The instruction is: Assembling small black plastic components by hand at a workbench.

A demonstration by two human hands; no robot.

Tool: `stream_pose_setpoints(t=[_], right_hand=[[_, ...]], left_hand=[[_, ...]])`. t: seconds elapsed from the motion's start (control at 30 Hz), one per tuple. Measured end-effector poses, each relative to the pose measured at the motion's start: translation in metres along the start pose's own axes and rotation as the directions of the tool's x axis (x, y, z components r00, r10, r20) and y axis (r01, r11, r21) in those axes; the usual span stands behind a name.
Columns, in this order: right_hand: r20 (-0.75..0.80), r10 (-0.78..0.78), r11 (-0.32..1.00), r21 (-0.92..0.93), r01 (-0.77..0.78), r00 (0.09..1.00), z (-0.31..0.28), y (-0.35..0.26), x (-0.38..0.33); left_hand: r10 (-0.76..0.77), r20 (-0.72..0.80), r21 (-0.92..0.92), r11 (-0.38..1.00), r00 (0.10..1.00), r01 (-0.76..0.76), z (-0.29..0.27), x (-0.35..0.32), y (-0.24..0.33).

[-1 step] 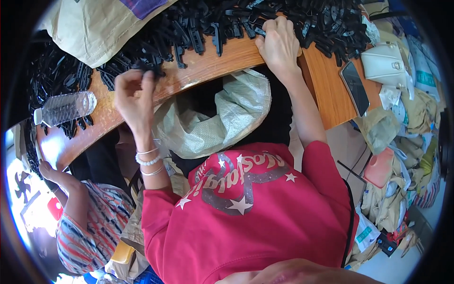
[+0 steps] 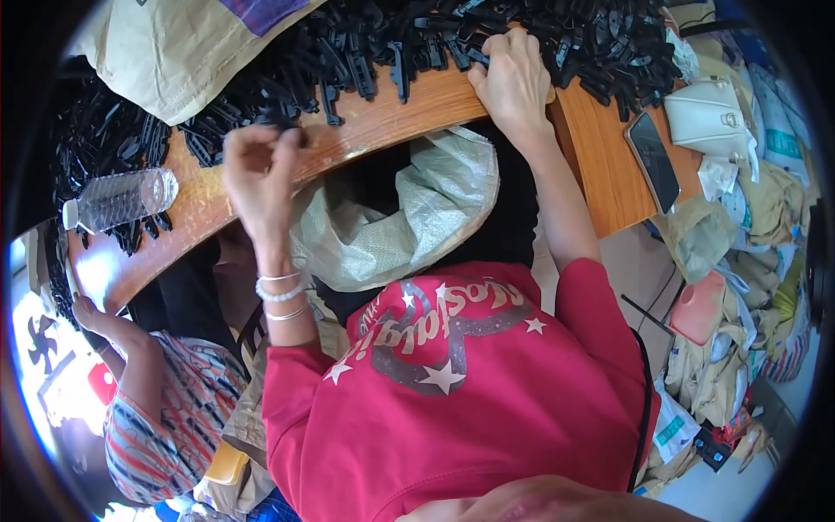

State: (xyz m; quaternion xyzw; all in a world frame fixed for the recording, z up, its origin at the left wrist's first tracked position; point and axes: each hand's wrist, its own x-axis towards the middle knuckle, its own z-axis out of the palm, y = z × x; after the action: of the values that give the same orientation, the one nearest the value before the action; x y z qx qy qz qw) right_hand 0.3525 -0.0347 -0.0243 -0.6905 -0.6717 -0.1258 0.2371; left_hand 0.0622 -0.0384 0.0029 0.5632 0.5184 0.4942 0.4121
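Note:
A long heap of small black plastic clip-like parts (image 2: 365, 48) covers the far side of the wooden table (image 2: 383, 122). Above the near table edge, my left hand (image 2: 259, 178) is closed, pinching a dark plastic part (image 2: 285, 129) that is blurred by motion. My right hand (image 2: 516, 83) rests at the near border of the heap, fingers bent down among the parts; whatever they grip is hidden. Below the table edge, between my arms, a pale woven sack (image 2: 426, 217) hangs open, its inside dark.
A clear plastic bottle (image 2: 122, 200) lies at the left. A large paper bag (image 2: 174, 61) sits over the heap. Right are a phone (image 2: 652, 161) and a white handbag (image 2: 709, 117). Another person in a striped top (image 2: 174, 418) sits at lower left. Bags pile up (image 2: 713, 348) at right.
My left hand has shifted a little to the right with the dark part in its fingers. My right hand has stayed nearly still.

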Motion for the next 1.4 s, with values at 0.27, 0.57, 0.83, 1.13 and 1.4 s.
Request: stream_pose_setpoints(t=[0.27,0.57,0.83,1.13,1.4], right_hand=[[0.016,0.274,0.303,0.947,-0.102,0.962,-0.023,-0.018,-0.011],[0.423,-0.029,0.121,0.901,-0.417,0.906,-0.034,-0.042,-0.044],[0.221,0.107,0.168,0.957,-0.237,0.969,-0.016,-0.050,-0.054],[0.022,0.068,0.368,0.929,-0.046,0.997,-0.007,-0.042,-0.054],[0.263,0.196,0.030,0.961,-0.274,0.945,-0.014,-0.053,-0.064]], left_hand=[[-0.254,0.342,-0.533,0.740,0.905,0.409,0.071,-0.014,-0.009],[-0.261,0.319,-0.147,0.936,0.911,0.319,0.080,-0.022,0.006],[0.114,0.361,0.148,0.973,0.926,-0.178,0.077,-0.033,0.008],[0.280,0.376,0.244,0.890,0.883,-0.386,0.080,-0.040,0.005],[0.254,0.343,0.187,0.925,0.905,-0.331,0.082,-0.044,0.007]])
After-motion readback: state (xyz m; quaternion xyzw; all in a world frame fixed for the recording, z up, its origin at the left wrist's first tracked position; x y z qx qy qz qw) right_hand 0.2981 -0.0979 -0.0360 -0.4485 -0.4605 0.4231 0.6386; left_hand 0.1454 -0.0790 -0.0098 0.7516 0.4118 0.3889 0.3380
